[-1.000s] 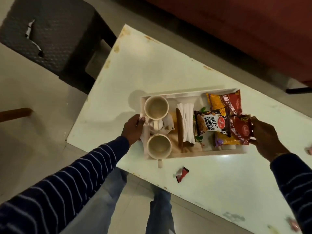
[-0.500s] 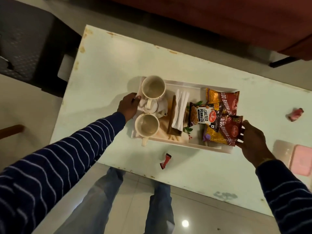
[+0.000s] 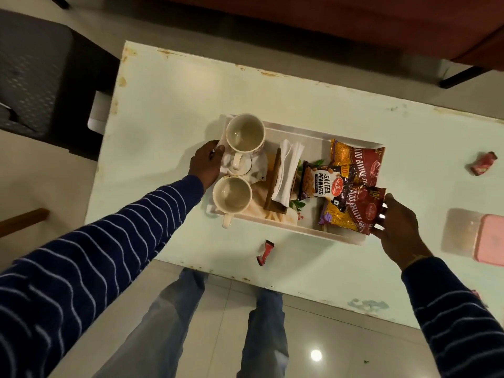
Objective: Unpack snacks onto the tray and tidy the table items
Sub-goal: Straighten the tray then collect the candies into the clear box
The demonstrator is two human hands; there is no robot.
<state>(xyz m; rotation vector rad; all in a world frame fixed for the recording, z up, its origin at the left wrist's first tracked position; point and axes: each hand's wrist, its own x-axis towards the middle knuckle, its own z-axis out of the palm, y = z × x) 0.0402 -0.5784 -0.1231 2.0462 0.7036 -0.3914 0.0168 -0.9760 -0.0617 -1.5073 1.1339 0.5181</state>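
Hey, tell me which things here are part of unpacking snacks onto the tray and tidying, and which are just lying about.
Part of the job:
tray
peanut packet
two sev packets
two cups
napkins
wrappers on the table
pink box

Just lying about:
dark chair
sofa

Dark woven stool stood at upper left, off the table's left end, on pale tiled floor. A ceiling light reflected as a bright spot on the tile. Red-brown sofa ran along the top, beyond the table's far edge; one dark leg was visible at right. A brown wooden piece entered from the left edge; identity unclear. Person's legs in blue jeans stood at the near side of the table, seen from above.
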